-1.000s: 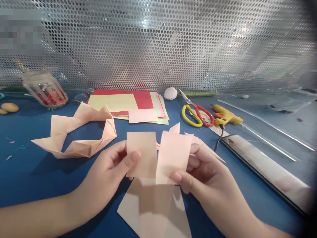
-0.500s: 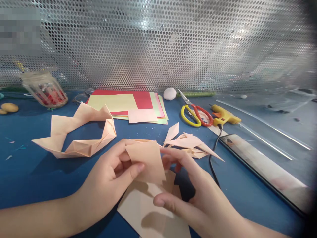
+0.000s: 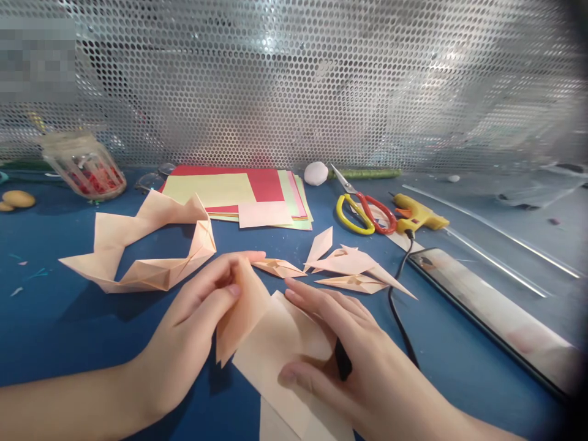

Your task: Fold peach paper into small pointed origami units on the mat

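Observation:
A peach paper sheet (image 3: 275, 343) lies on the blue table (image 3: 68, 318) in front of me, partly folded. My left hand (image 3: 202, 318) pinches its raised left flap between thumb and fingers. My right hand (image 3: 340, 349) lies flat on the sheet, fingers stretched out, pressing it down. Several small folded peach pieces (image 3: 349, 266) lie just beyond my hands. A chain of joined folded peach units (image 3: 147, 251) curves at the left.
A stack of coloured paper (image 3: 239, 193) sits at the back, with yellow-and-red scissors (image 3: 365, 211) and a yellow glue gun (image 3: 418, 217) to its right; its black cord (image 3: 399, 300) runs toward my right hand. A long ruler (image 3: 496, 312) lies right. A jar (image 3: 85, 165) stands far left. Perforated metal screen behind.
Both hands held the paper up with two flaps raised. They have lowered it to the table; my right hand now presses flat while my left folds the flap over.

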The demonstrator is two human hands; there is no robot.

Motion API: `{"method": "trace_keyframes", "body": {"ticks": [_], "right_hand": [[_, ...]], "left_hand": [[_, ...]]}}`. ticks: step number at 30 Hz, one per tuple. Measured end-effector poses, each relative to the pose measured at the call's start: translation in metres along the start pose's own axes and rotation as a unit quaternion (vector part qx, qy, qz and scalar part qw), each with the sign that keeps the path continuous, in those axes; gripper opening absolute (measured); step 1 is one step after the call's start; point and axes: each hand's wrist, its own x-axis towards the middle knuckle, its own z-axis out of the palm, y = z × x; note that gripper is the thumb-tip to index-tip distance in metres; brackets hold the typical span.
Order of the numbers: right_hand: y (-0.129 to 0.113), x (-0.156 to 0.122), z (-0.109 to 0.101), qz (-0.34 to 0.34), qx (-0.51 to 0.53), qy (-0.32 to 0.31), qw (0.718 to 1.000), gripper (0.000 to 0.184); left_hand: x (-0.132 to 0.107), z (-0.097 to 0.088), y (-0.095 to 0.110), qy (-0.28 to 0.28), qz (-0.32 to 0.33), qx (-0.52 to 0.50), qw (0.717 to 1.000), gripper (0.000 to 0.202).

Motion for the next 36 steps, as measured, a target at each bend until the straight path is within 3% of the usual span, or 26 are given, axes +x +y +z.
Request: {"method": "trace_keyframes", "body": {"ticks": [7,11,14,20,23,26,32,36], "right_hand": [[-0.009,0.008,-0.012,0.096,0.114,-0.027,0.988,0.023],[-0.008,0.013,-0.016,0.141,0.184,0.032,0.972,0.017],[-0.008,0.016,-0.018,0.123,0.214,0.051,0.968,0.017],[-0.012,0.015,-0.024,0.022,0.234,-0.020,0.972,0.019],[-0.012,0.014,-0.027,-0.038,0.228,-0.042,0.972,0.024],[-0.013,0.014,-0.028,-0.045,0.215,-0.045,0.974,0.024],[-0.011,0.010,-0.018,0.032,0.257,-0.059,0.964,0.034],[-0.009,0.007,-0.011,0.112,0.375,-0.077,0.917,0.043]], "left_hand": [[-0.001,-0.001,-0.004,-0.024,0.051,0.111,0.992,0.026],[-0.002,-0.002,-0.007,-0.045,0.093,0.172,0.980,0.041],[-0.004,-0.001,-0.007,-0.048,0.132,0.207,0.968,0.045],[-0.008,0.002,-0.004,-0.055,0.202,0.197,0.958,0.043],[-0.008,0.003,0.000,-0.094,0.164,0.123,0.974,0.032],[-0.007,0.005,0.004,-0.093,0.084,0.066,0.990,0.020],[-0.008,0.003,0.007,-0.089,-0.018,-0.043,0.995,0.017],[-0.007,0.002,0.006,-0.121,-0.032,-0.090,0.988,0.017]]}}
